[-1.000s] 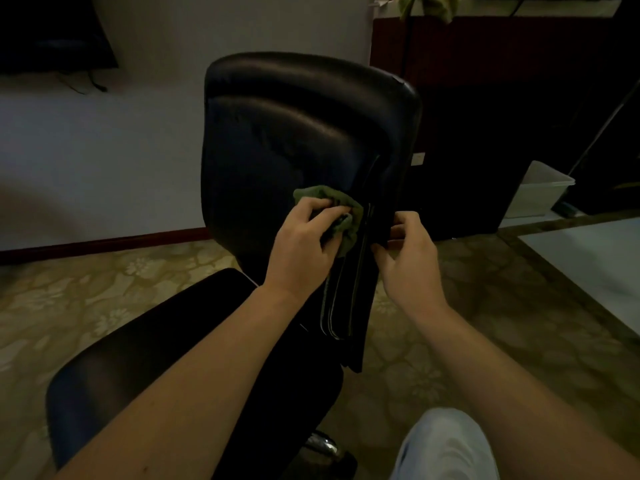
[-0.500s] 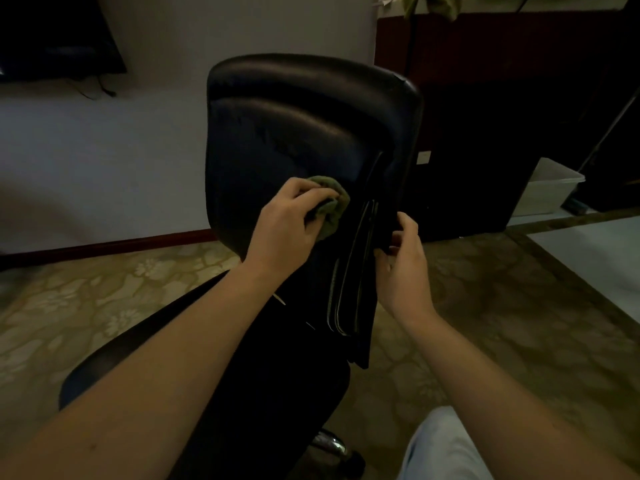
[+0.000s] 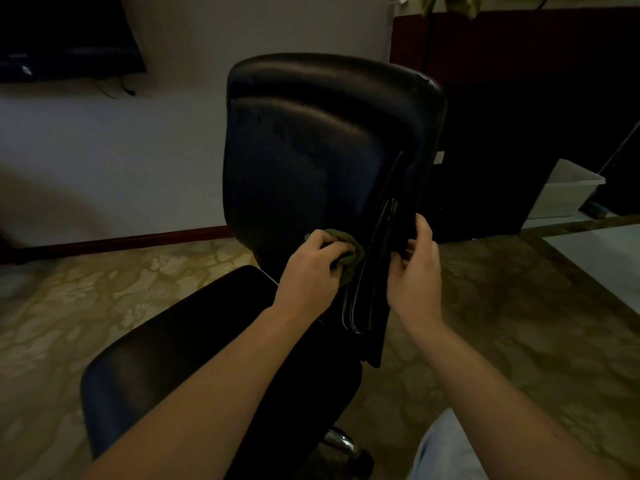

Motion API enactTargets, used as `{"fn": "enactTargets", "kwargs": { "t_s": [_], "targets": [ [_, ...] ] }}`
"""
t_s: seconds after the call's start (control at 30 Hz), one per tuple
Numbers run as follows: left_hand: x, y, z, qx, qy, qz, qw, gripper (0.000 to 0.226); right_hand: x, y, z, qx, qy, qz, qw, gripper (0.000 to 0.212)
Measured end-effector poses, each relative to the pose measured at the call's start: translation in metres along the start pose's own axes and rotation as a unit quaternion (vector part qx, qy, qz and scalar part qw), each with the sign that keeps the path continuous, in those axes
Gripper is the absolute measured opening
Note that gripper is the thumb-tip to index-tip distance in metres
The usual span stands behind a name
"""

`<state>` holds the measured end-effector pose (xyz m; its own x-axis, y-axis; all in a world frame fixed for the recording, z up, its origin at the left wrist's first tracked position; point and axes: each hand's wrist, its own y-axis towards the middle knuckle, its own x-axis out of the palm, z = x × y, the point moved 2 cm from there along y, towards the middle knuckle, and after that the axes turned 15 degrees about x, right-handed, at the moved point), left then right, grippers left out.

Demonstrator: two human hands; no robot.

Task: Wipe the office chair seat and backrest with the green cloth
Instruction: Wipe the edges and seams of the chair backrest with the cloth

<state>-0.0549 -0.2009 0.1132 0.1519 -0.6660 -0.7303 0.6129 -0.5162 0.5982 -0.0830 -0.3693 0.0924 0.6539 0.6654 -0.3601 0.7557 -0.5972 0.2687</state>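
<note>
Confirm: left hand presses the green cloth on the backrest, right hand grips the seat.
Not the seat: the head view shows the right hand gripping the side edge of the backrest. The left hand does press the green cloth on it.

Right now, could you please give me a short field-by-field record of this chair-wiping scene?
cloth: crumpled green cloth, pressed against the lower backrest
left hand: left hand grips the cloth
right hand: right hand, fingers curled round the backrest's right edge
backrest: glossy black padded backrest, upright
seat: black padded seat, no hand on it
floor: beige floral-patterned floor
background: white plastic tub on the floor at far right
</note>
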Motion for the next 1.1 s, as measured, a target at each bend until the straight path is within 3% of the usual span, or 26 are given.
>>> {"fn": "enactTargets", "kwargs": {
  "t_s": [0.3,0.63,0.8,1.0,1.1],
  "targets": [
    [-0.015,0.016,0.005,0.022,-0.04,0.141,0.989,0.045,-0.002,-0.003,0.003,-0.016,-0.001,0.0,1.0,0.067],
    [0.015,0.013,0.003,0.008,0.002,0.098,0.995,0.033,-0.001,-0.003,0.007,0.003,0.017,0.008,1.0,0.068],
    [0.006,-0.002,-0.007,0.031,0.03,0.03,0.999,0.031,-0.004,-0.003,0.007,-0.009,0.014,-0.005,1.0,0.07],
    [-0.021,0.017,0.0,0.042,0.026,0.114,0.992,0.03,-0.004,-0.003,0.007,-0.009,0.021,-0.009,1.0,0.068],
    [-0.013,0.025,0.009,0.033,0.013,0.097,0.995,0.032,-0.004,-0.004,0.009,-0.001,0.015,-0.01,1.0,0.07]
  ]
}}
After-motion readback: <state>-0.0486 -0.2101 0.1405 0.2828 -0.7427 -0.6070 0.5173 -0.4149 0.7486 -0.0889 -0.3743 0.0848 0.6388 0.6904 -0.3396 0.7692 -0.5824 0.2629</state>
